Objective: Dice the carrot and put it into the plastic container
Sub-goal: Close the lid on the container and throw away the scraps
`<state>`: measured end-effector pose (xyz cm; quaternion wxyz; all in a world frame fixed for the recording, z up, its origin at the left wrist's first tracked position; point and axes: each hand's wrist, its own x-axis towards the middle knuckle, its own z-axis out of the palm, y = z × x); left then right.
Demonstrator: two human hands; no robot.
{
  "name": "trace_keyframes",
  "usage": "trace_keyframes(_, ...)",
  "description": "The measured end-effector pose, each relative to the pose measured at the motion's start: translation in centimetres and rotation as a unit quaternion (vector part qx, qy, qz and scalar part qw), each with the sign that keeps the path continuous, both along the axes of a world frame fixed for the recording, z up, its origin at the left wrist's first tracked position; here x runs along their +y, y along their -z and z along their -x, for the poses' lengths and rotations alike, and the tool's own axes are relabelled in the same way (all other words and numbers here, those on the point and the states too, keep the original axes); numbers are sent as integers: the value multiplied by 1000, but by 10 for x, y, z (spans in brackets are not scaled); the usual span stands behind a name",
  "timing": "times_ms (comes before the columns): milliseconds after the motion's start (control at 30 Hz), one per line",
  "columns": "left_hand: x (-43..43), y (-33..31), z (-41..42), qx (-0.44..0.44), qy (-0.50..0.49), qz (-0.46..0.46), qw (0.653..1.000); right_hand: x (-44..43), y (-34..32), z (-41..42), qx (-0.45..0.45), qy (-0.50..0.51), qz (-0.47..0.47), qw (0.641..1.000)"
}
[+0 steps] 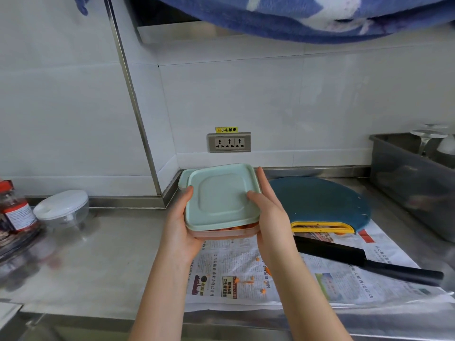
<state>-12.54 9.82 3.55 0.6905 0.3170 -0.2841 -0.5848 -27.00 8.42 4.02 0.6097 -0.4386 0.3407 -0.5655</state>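
A square plastic container [226, 233] with a pale green lid [219, 198] is held up above the steel counter. Orange carrot dice show through its clear pink wall below the lid. My left hand [178, 225] grips its left side, thumb on the lid's edge. My right hand [270, 207] grips the right side, thumb lying on the lid and fingers along the far edge. A few small carrot bits [248, 281] lie scattered on the newspaper [344, 279] below.
A dark blue round cutting board [320, 200] with a yellow handle lies to the right, a black knife [364, 259] in front of it. A grey bin [413, 183] stands far right. A lidded clear bowl [62, 209] and a red-capped jar [14, 207] stand at left.
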Motion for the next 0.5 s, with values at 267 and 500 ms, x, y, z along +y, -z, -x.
trace_keyframes(267, -2, 3, 6, -38, 1, -87, 995, -12, -4, 18, 4, 23, -131, 991)
trace_keyframes(500, -1, -7, 10, -72, 45, -102, 991, -19, -10, 23, 79, 1, -99, 992)
